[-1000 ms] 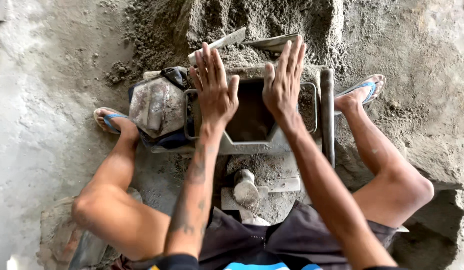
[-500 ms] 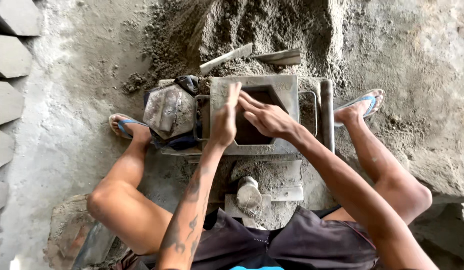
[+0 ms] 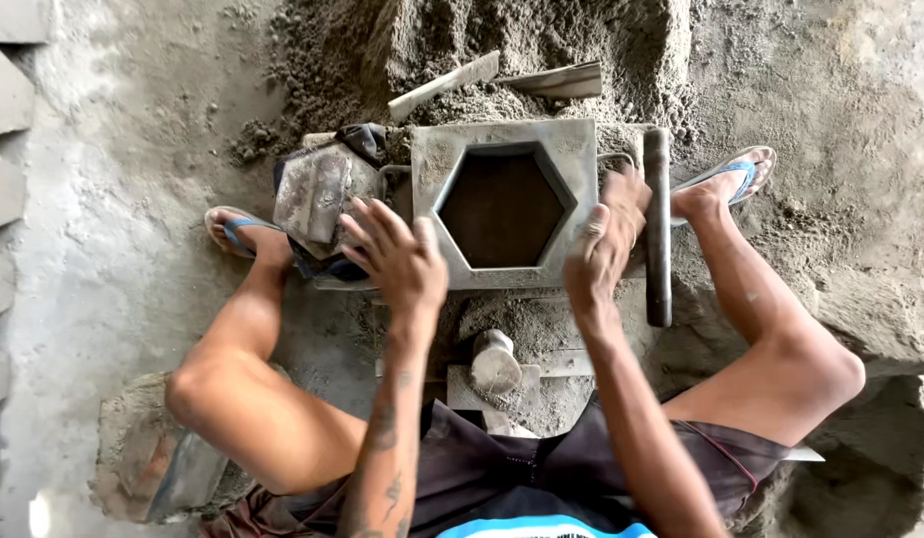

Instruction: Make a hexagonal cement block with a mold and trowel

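Observation:
A square grey metal mould (image 3: 574,149) with a hexagonal opening sits on the ground between my knees, with dark damp mix (image 3: 502,209) packed in the opening. My left hand (image 3: 397,257) hovers at the mould's near left corner, fingers spread, holding nothing. On the mould's right side, my right hand (image 3: 607,234) curls over the edge by the wire handle (image 3: 614,159). I squat over it, feet in blue sandals on either side.
A dark metal bar (image 3: 657,229) lies along the mould's right side. A dusty bundle (image 3: 317,194) sits at its left, a round tamper (image 3: 495,364) in front of me. Two boards (image 3: 442,88) lie on the sand pile (image 3: 542,35). Cast blocks (image 3: 3,100) line the left.
Both hands have left the top of the mould, where they were pressing and wiping the mix, and moved out to its left and right sides. The hexagonal opening now shows uncovered.

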